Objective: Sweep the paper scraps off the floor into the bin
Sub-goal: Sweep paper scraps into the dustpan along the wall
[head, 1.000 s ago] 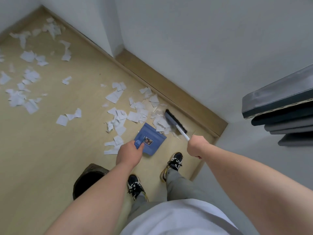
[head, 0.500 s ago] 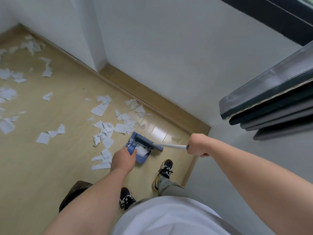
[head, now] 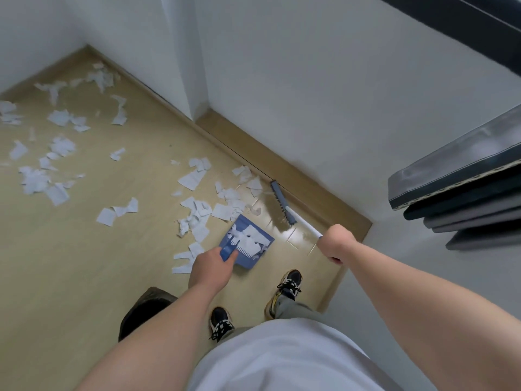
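Floor [head: 112,263]: pale wood-look laminate, running into a corner of white plaster walls [head: 310,94], with a square white pillar [head: 183,66] jutting out ahead of both hands. A low wooden ledge [head: 296,176] is running along the wall foot, just beyond the right grip.

Left hand [head: 210,266] is curling tight round the stub handle of a flat blue plastic dustpan [head: 249,261]. The pan is sitting low at the floor, mouth pointing away from the grip. Right hand [head: 335,242] is fisting round the white stick of a long brush with a grey back and dark bristles [head: 282,203]. The brush head is lying ahead of that fist, alongside the ledge. Bristles are blurring, so I can't tell whether they touch the floor.

Torn white paper scraps [head: 197,215]: some are lying in the pan right ahead of the left grip, a thick patch just past the pan mouth and to its left, and more are scattering well off to the far left and into the corner [head: 36,179].

Round dark bin [head: 146,311] is standing behind the left hand, under the forearm.

Edges: the ledge and wall are boxing in the right grip. A stack of dark grey flat mats [head: 465,193] is sitting off to its right. Open floor is lying left of the left grip. Black-and-white trainers [head: 221,323] are planting behind the pan.
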